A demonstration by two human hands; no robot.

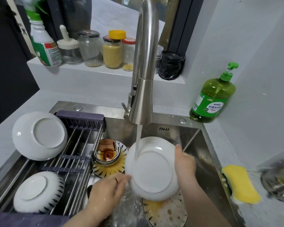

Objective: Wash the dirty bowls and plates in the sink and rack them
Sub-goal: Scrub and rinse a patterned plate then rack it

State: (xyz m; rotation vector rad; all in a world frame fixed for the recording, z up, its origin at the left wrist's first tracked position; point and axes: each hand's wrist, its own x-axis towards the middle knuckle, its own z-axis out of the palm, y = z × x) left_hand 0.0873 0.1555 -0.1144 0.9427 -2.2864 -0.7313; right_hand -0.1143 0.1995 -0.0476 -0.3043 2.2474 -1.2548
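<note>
Dirty plate (pixel 165 212) flat on sink (pixel 208 161) floor, near edge. Left hand (pixel 105 194) at white plate (pixel 152 167) lower left rim, fingers blurred, grip cannot tell. Right hand (pixel 184 163) curled round right rim. White plate tilted, underside up, mid-sink under faucet (pixel 144 79) stream. Rack (pixel 79 145) across sink left: striped bowl (pixel 38 192) near, white bowl (pixel 39 135) far, both upside down. Dirty bowl (pixel 107 152) on patterned plate (pixel 110 169) beside rack. Sponge (pixel 241 183) on sink right edge. Soap bottle (pixel 213 97), table far right corner.

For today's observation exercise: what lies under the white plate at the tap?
A dirty patterned plate with yellow residue lies in the sink under the white plate, which covers its upper edge; anything there is hidden.
</note>
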